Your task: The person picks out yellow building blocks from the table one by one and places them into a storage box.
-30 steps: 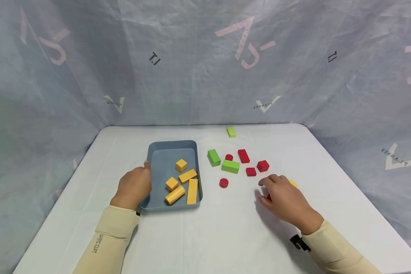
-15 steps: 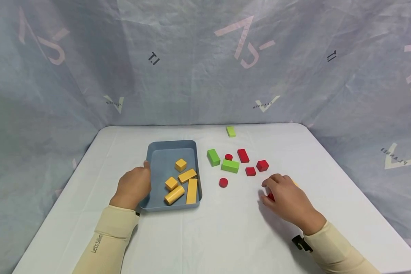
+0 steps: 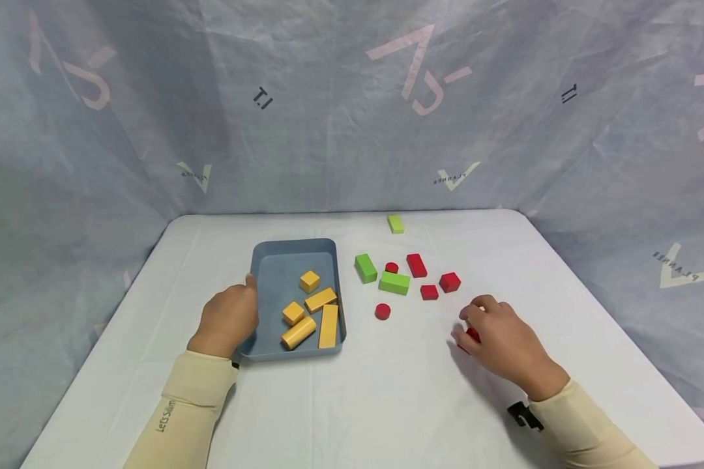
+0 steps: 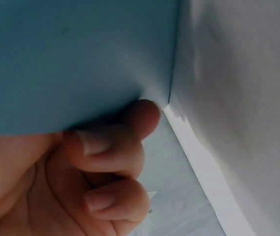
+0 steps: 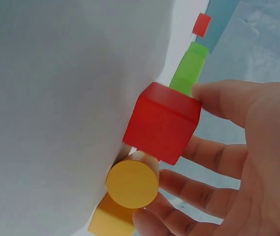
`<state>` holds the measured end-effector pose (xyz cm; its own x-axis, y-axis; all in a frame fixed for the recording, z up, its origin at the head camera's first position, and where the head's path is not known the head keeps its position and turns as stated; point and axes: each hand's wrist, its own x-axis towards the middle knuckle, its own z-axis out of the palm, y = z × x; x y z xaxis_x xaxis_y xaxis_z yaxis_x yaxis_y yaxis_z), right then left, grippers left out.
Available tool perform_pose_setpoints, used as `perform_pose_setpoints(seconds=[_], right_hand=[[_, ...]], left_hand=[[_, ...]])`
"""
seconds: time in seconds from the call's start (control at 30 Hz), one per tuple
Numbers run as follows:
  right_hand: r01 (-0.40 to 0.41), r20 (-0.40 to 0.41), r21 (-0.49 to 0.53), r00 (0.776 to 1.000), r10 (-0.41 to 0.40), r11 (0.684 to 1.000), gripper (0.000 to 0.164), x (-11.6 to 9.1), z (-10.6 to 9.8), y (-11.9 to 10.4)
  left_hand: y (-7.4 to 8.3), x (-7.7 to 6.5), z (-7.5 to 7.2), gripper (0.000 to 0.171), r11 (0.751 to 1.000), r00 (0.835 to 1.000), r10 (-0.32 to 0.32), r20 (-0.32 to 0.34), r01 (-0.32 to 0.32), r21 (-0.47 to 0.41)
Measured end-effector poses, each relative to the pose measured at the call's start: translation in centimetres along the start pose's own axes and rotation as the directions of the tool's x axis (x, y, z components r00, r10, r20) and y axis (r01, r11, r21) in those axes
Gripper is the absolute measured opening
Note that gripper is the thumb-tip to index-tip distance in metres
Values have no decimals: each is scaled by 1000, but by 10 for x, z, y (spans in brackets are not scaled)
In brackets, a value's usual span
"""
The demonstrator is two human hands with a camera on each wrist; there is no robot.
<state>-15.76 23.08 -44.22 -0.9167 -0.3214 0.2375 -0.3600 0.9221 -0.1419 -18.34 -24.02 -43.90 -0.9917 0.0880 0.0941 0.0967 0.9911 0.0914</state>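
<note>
My left hand (image 3: 229,320) grips the left wall of a blue-grey tray (image 3: 296,245), thumb over the rim and fingers under the outer side in the left wrist view. Several yellow blocks and a yellow cylinder (image 3: 298,333) lie inside the tray. On the right part of the table, my right hand (image 3: 507,339) arches low over a red cube (image 5: 162,125), with fingers loosely bent. In the right wrist view its thumb tip is right at the cube's corner. Its other fingers reach behind another yellow cylinder (image 5: 132,184) and a yellow block (image 5: 110,219); the hand hides these from the head view.
Between the hands lie green blocks (image 3: 394,283), red discs (image 3: 382,311), a red block (image 3: 416,265), a small red block (image 3: 429,292) and another red cube (image 3: 450,282). A light green block (image 3: 396,224) sits near the far edge. Grey cloth (image 3: 328,130) hangs behind the white table.
My right hand has moved to the right over the red cube, covering the yellow piece that showed beyond it. The left hand and the tray have stayed in place.
</note>
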Motion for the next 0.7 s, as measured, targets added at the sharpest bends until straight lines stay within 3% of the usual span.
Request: perform_pose_setpoints(seconds=[0.2, 0.47, 0.7], right_hand=[[-11, 33, -2, 999, 11, 1000, 22, -1, -2, 6], [-35, 48, 0, 998, 35, 999, 33, -2, -2, 11], [-71, 84, 20, 994, 70, 997, 29, -3, -2, 13]], left_hand=[[1, 0, -1, 57, 1000, 1000, 3, -1, -3, -4], [-1, 1, 1, 58, 1000, 1000, 5, 1, -5, -2], [0, 0, -1, 59, 1000, 1000, -2, 16, 2, -12]])
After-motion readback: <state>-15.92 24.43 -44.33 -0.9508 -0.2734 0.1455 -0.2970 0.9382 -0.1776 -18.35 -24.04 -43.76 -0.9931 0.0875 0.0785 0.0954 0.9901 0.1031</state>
